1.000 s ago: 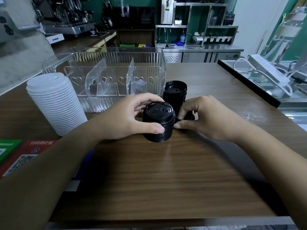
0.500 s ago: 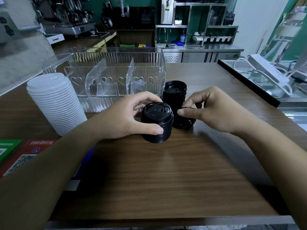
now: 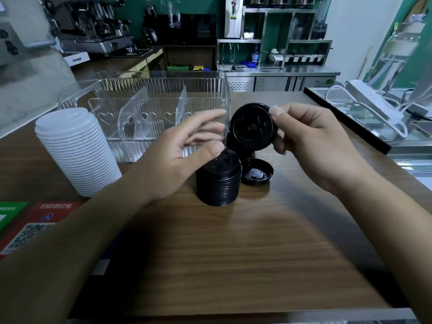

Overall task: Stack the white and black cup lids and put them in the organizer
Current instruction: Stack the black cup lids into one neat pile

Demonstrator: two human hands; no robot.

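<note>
A tall stack of white lids (image 3: pixel 77 153) stands on the wooden counter at the left. Behind it sits the clear plastic organizer (image 3: pixel 161 90) with two dividers and nothing in it. A short stack of black lids (image 3: pixel 218 183) stands mid-counter. My left hand (image 3: pixel 180 155) hovers over that stack with fingers stretched out and the thumb at its top edge. My right hand (image 3: pixel 313 146) pinches a single black lid (image 3: pixel 253 128) by its rim, lifted and tilted toward me. Another loose black lid (image 3: pixel 257 173) lies on the counter just right of the black stack.
Red and green QR-code cards (image 3: pixel 30 225) lie at the front left. A raised black-edged glass counter (image 3: pixel 350 122) with a white power strip (image 3: pixel 374 101) runs along the right. An espresso machine (image 3: pixel 93 26) and steel shelving stand far behind.
My left hand has let go of the black stack and opened above it. My right hand has lifted one black lid off the counter, uncovering another loose lid beneath.
</note>
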